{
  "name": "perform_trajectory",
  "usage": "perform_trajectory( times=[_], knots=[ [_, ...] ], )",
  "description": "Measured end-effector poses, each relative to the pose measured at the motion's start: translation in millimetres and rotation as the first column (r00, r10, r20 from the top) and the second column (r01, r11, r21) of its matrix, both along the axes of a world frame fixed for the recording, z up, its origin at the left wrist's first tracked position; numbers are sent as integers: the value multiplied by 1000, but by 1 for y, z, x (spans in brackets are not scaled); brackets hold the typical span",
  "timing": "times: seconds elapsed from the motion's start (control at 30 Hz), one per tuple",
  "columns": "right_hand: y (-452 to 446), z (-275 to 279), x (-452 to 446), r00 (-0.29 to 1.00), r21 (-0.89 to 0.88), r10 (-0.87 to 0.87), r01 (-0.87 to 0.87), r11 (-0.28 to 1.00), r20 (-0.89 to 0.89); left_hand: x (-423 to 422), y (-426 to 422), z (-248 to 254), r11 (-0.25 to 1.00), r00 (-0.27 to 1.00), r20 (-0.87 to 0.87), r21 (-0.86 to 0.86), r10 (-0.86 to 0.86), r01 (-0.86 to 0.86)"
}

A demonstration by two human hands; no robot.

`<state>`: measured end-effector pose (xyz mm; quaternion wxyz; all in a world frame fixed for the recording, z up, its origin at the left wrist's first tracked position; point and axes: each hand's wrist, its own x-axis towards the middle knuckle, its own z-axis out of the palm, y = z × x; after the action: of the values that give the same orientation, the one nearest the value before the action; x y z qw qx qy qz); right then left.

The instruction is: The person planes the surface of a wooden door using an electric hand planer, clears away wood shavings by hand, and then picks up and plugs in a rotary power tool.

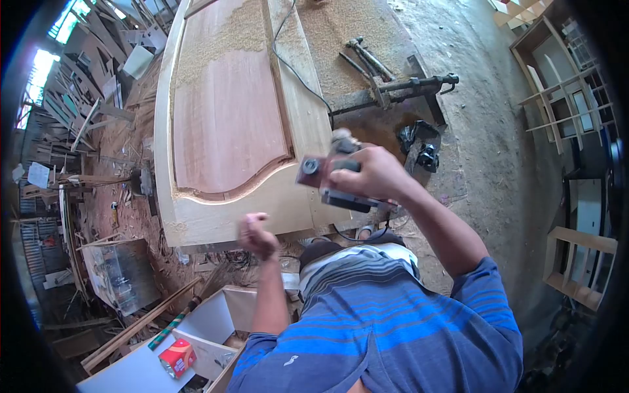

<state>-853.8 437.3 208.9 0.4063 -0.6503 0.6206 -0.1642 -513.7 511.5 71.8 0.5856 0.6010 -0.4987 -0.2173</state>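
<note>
My right hand (pixel 370 171) is wrapped round the handle of an electric hand planer (pixel 341 196), slightly blurred, held over the right corner of the panel's near end. A wooden door panel (pixel 229 131) lies flat, with a curved moulded edge and a reddish inner field. Wood shavings (pixel 239 29) cover its far part. Above the near edge of the panel is my left hand (pixel 257 237), smeared by motion, its fingers curled with nothing visible in them. A black power cord (pixel 286 62) runs along the door's right side.
Right of the door, a hammer (pixel 370 59) lies by a metal bar clamp (pixel 419 84). Black plastic (pixel 426 147) sits nearby. At lower left are an open box (pixel 209 314) with a red tin (pixel 177 358) and scrap wood (pixel 92 72) farther back. Wooden frames (pixel 580 262) stand at right.
</note>
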Motion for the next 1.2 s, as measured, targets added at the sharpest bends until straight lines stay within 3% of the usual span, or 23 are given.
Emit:
perform_trajectory(
  times=[0.03, 0.1, 0.13, 0.17, 0.2, 0.27, 0.37, 0.4, 0.5, 0.53, 0.57, 0.6, 0.63, 0.73, 0.8, 0.87, 0.9, 0.97, 1.0, 1.07, 1.13, 1.17, 1.2],
  knots=[
    [2, 16, -16, 989, 69, -117, 111, 991, 96, -21, 8, -15, 986, 983, -72, 2, -169, 169],
    [2, 30, -47, 901, 141, -333, 304, 942, 279, -80, 18, -7, 837, 899, -160, 330, -407, 437],
    [5, 48, -59, 837, 60, -363, 372, 926, 410, -105, 21, -19, 759, 805, -39, 309, -593, 574],
    [5, 55, -74, 798, -6, -360, 414, 910, 484, -136, 20, -13, 562, 624, -196, 292, -757, 774],
    [7, 67, -84, 698, 19, -401, 486, 874, 593, -169, 17, 4, 487, 530, -157, 247, -833, 838],
    [10, 93, -102, 544, 16, -410, 588, 808, 732, -223, 21, 14, 329, 352, -103, 191, -930, 925],
    [19, 135, -130, 356, 38, -414, 718, 695, 838, -278, 34, -22, 130, 148, -100, 172, -984, 976],
    [26, 150, -141, 307, 69, -417, 731, 679, 855, -282, 24, 6, -78, 43, -278, 409, -960, 909],
    [56, 184, -178, 371, -29, -435, 787, 616, 820, -304, 10, -44, -88, -73, -50, 477, -996, 874],
    [67, 195, -187, 409, -75, -482, 816, 574, 775, -304, 0, -21, 106, 69, 102, 414, -992, 904],
    [80, 200, -197, 439, -120, -530, 839, 531, 725, -306, -19, -13, 203, 104, 241, 434, -965, 878],
    [94, 202, -207, 446, -163, -564, 861, 481, 695, -312, -40, -16, 300, 185, 341, 324, -922, 897],
    [110, 203, -218, 450, -205, -599, 878, 433, 663, -314, -70, -7, 367, 256, 455, 173, -853, 914],
    [150, 194, -252, 364, -244, -641, 931, 271, 675, -303, -155, 71, 583, 378, 731, 34, -569, 812],
    [181, 181, -275, 300, -203, -656, 954, 222, 693, -265, -201, 120, 603, 550, 609, -144, -571, 785],
    [211, 161, -292, 256, -128, -683, 964, 234, 685, -204, -236, 153, 715, 667, 615, -229, -420, 661],
    [218, 152, -290, 255, -128, -700, 965, 229, 667, -165, -250, 161, 816, 677, 698, -237, -235, 528],
    [227, 126, -282, 246, -120, -733, 968, 222, 634, -91, -245, 200, 760, 693, 719, -424, -48, 492],
    [234, 106, -287, 250, -128, -746, 967, 218, 617, -39, -249, 191, 777, 683, 729, -455, 45, 435],
    [230, 83, -261, 267, -131, -785, 963, 234, 560, 35, -211, 201, 805, 512, 805, -501, 299, 318],
    [220, 66, -225, 280, -130, -805, 960, 249, 523, 85, -166, 188, 900, 458, 851, -385, 258, 207],
    [216, 55, -212, 274, -105, -803, 960, 259, 529, 98, -147, 171, 921, 502, 839, -342, 210, 186],
    [212, 43, -197, 269, -74, -794, 959, 274, 545, 110, -127, 146, 971, 603, 797, -165, 29, 171]
  ],
)
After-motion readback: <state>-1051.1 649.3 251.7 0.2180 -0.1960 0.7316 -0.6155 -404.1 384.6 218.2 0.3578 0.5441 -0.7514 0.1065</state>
